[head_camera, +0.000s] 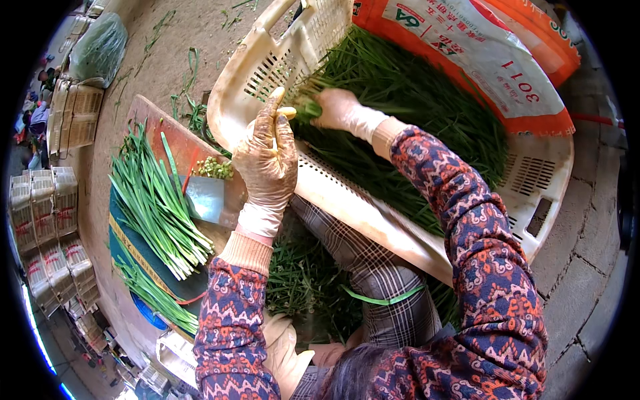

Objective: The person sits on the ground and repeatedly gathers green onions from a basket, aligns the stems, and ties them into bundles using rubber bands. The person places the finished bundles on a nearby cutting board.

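A plastic crate (370, 210), tilted in front of me, holds a heap of long green leafy stalks (415, 95), probably garlic chives. My right hand (337, 109), in a thin pale glove, reaches into the crate and touches stalks near its left end; blur hides whether its fingers grip any. Above the near left rim is my left hand (270, 155) in a stained glove, fingers raised, with nothing visible in it. To its left, a bundle of green stalks with white ends (160, 205) lies on a low board (145, 112), with a smaller bundle (155, 295) below it.
Small cut pieces (215, 168) and a clear plastic sheet (205, 200) lie on the board. Printed woven sacks (480, 55) line the crate's far side. Loose leaves (305, 270) cover the ground by my legs. Stacked crates (45, 205) stand far left, and paving (580, 290) is at right.
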`<state>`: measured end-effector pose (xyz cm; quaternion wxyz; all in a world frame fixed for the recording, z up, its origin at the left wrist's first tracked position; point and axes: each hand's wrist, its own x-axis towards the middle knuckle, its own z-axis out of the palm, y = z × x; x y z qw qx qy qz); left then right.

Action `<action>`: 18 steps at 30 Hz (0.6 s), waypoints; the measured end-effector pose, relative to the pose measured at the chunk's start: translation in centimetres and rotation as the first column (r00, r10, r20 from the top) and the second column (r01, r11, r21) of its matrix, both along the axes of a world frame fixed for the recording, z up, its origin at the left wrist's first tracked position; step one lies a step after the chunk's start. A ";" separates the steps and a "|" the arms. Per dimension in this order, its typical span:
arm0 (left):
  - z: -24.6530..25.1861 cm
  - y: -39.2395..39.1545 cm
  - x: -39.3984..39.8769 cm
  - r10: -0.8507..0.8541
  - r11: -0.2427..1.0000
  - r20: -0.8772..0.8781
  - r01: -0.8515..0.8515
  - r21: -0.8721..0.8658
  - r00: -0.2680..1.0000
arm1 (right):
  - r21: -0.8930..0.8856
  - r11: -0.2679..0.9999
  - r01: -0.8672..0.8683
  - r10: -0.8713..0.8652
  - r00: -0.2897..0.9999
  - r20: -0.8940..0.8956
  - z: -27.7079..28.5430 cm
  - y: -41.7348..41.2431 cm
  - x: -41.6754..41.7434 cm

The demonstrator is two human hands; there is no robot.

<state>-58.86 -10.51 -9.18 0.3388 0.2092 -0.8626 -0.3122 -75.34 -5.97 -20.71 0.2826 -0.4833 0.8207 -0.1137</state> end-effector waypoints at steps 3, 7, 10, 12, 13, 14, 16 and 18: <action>-0.3 0.2 0.7 0.014 1.000 -0.004 -0.014 0.025 1.000 | -0.148 0.984 0.100 -0.097 0.995 0.027 -0.3 -1.3 -1.3; -0.5 -0.2 0.1 0.001 1.000 -0.050 -0.001 -0.003 0.999 | -0.302 0.933 0.196 -0.206 0.979 -0.002 -3.1 -3.5 -4.3; -0.4 -0.2 0.4 -0.002 0.999 -0.032 0.003 0.033 0.999 | 0.013 0.972 0.237 -0.237 0.971 0.041 -3.7 -5.1 -2.2; 0.0 -0.3 0.5 0.007 0.999 -0.023 -0.006 0.042 1.000 | 0.105 0.974 0.201 -0.201 0.980 -0.011 -3.3 -5.3 -1.3; 0.1 -0.2 0.6 0.011 0.999 -0.020 -0.010 0.048 1.000 | 0.145 0.978 0.147 -0.147 0.989 -0.005 -2.8 -5.5 -1.4; -0.3 -0.3 0.7 0.019 0.998 -0.049 -0.016 0.054 0.999 | 0.185 0.978 0.092 -0.095 0.995 0.004 -2.2 -5.8 -1.6; -0.3 -0.3 0.7 0.018 0.998 -0.036 -0.015 0.066 0.999 | 0.212 0.976 0.046 -0.043 0.999 -0.018 -2.1 -6.0 -2.5; -0.1 -0.1 0.5 0.010 0.998 -0.029 -0.008 0.069 1.000 | 0.243 0.969 0.028 -0.015 0.998 -0.057 -2.2 -5.8 -3.4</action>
